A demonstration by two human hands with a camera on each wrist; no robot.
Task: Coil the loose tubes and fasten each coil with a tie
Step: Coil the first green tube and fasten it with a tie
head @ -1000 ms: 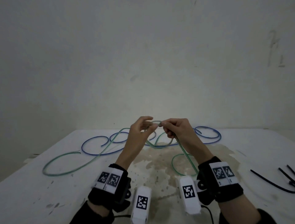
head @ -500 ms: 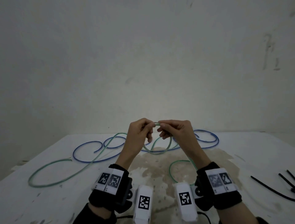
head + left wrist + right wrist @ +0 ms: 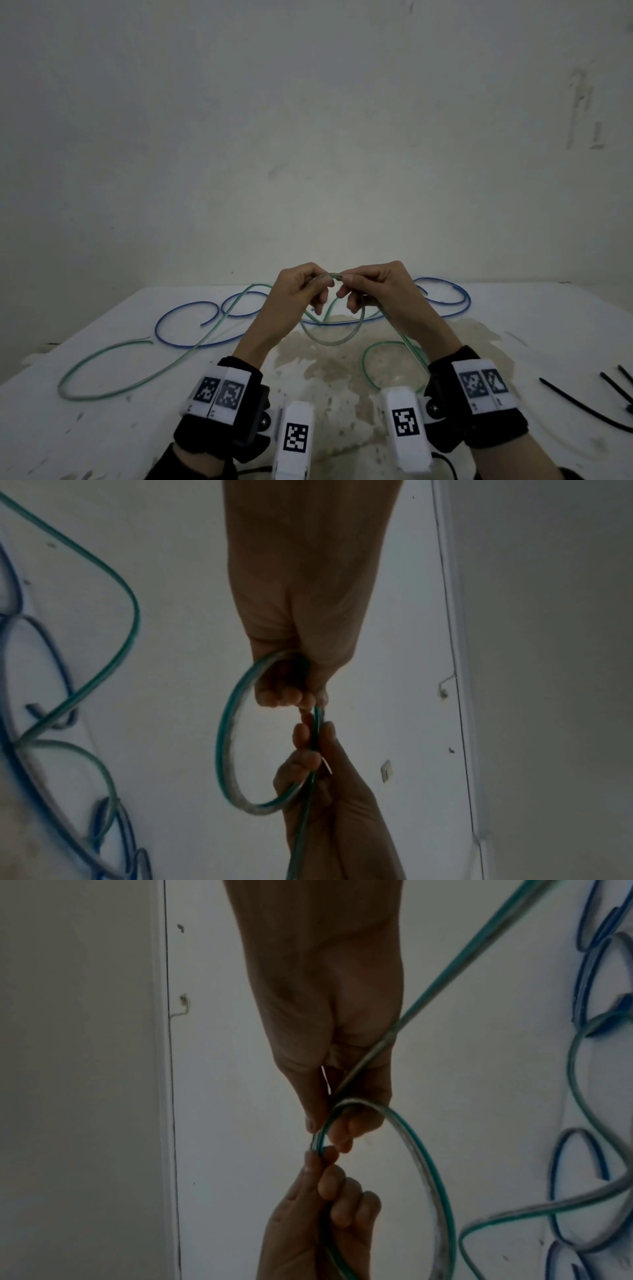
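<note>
I am forming the first turn of a coil in the green tube [image 3: 327,337], holding it up above the white table [image 3: 102,428] rather than working it flat. My left hand [image 3: 294,294] is pinching the top of the loop between thumb and fingertips, and my right hand [image 3: 380,291] is pinching the same stretch just beside it, so the two sets of fingertips are almost touching; a single small ring is hanging below them. From my right hand the tube is running down past my wrist to the table, where it is lying in a loose curve, and the far length is trailing away to the left across the blue tube [image 3: 191,325], which is lying uncoiled near the back edge. I judge the coiling as barely begun: the next move calls for one hand to be keeping the ring closed while the other is drawing up more slack and laying a second turn beside it. The black ties [image 3: 582,411] are lying at the right edge, cut off by the frame, so I cannot count them. Both wrist views are dim, and where the tube's end is sitting inside my fingers I cannot tell.
</note>
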